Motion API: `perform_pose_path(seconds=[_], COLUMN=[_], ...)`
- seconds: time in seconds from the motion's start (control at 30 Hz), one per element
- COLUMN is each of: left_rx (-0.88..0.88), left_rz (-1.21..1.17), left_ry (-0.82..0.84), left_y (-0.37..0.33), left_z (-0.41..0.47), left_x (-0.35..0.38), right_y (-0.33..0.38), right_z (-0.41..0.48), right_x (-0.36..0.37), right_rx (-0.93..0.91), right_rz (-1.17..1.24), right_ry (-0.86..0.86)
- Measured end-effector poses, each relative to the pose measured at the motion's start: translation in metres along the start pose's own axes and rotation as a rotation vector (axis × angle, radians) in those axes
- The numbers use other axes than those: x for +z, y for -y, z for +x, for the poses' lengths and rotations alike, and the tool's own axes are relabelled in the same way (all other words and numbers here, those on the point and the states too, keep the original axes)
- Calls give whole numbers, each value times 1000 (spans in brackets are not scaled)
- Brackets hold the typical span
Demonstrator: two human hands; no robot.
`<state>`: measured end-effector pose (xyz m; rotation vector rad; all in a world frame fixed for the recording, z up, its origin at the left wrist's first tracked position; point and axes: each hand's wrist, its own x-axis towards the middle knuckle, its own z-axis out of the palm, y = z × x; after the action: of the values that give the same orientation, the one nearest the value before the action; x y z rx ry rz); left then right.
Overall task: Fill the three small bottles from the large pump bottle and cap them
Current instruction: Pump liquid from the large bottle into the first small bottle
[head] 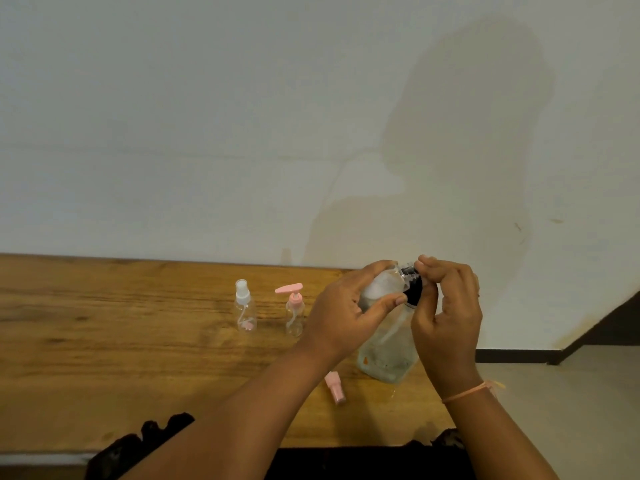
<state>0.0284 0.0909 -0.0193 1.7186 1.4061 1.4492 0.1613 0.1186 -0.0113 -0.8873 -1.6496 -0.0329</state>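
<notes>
Small bottle (379,287) meets spout: the left hand (346,317) holds the clear container in a closed grip, thumb under and fingers over. It is tilted, mouth toward the black pump head (412,289) of the large pump bottle (389,344). The right hand (446,317) has its grip pinched on that pump head, fingertips curled onto it from above. Blur hides whether the spout sits inside the mouth or only beside it.

The main risk is at that junction. If the narrow mouth is off the spout when the pump goes down, liquid is likely to run over the left fingers and down the big bottle's side. From there it would reach the desk (138,341).

The large bottle stands on the desk near its right end, and neither hand steadies its body. A hard or slanted press could rock it or push it toward the edge. A wet grip would make the small bottle harder to hold at that tilt.

A pink cap (335,388) lies on its side just beside the big bottle's base, close under the left forearm. A careless swing of the arm could knock it off the desk, leaving the held bottle with nothing to close it.

Farther left stand a spray-topped bottle (245,310) and a pink-pump bottle (294,313), upright, tops on and apparently unfilled. The second is near the left wrist, so a quick reach could topple it.
</notes>
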Motion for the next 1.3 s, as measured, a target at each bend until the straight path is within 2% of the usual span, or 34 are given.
perform_pose_path(seconds=[0.43,1.3], left_rx=[-14,-5], left_rz=[9,-49], left_ry=[15,-2], left_y=[4,6], left_z=[-1,1], left_x=[1,5], right_y=[-8,-4], right_z=[-1,2], right_x=[-1,0], right_rx=[-13,-11], right_rz=[-34,-50], right_ry=[63,31])
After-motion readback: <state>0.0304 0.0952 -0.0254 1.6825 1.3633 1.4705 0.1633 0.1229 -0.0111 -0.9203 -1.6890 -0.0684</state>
